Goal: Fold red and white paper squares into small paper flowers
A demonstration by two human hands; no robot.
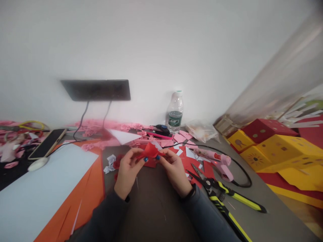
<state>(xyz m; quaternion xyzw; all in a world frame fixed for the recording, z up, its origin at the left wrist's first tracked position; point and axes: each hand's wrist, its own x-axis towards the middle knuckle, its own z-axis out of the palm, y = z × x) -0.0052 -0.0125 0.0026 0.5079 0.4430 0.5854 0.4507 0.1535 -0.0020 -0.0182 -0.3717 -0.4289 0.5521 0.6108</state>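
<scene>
Between my two hands is a folded piece of red paper (150, 150), held up over the front of the grey table. My left hand (130, 169) pinches its left side between thumb and fingers. On the other side, my right hand (175, 169) grips the right edge the same way. Both thumbs press on the near face of the paper. Crumpled white paper (110, 164) lies just left of my left hand, with dark red paper pieces partly hidden behind it. Red paper scraps (188, 161) spread out beyond my right hand.
Right of my hands lie yellow-handled snips (214, 188) and a pink glue gun (217, 161) with a black cord. A water bottle (176, 112) stands by the wall. White sheets (58, 181) over orange paper (88, 191), a phone (47, 144) and a white mouse (37, 164) are left. Yellow boxes (282, 151) stand right.
</scene>
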